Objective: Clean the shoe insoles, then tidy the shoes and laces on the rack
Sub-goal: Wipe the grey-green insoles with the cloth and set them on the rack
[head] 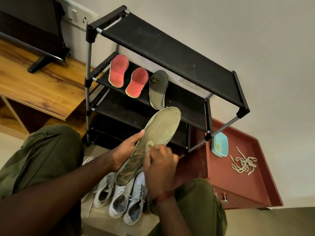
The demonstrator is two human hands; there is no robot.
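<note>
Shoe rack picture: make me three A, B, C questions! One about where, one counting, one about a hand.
1. Where do the loose laces lie? A on the red-brown cabinet B on the wooden stand C inside a shoe
2. How many insoles rest on the rack? A one B three C five
3. What does the left hand do? A hangs empty B pulls a lace C holds the green insole
Answers: 1 A, they lie beside the blue box. 2 B, two pink insoles and one grey insole. 3 C, its thumb curls over it; the right hand presses a pale cloth on it.
</note>
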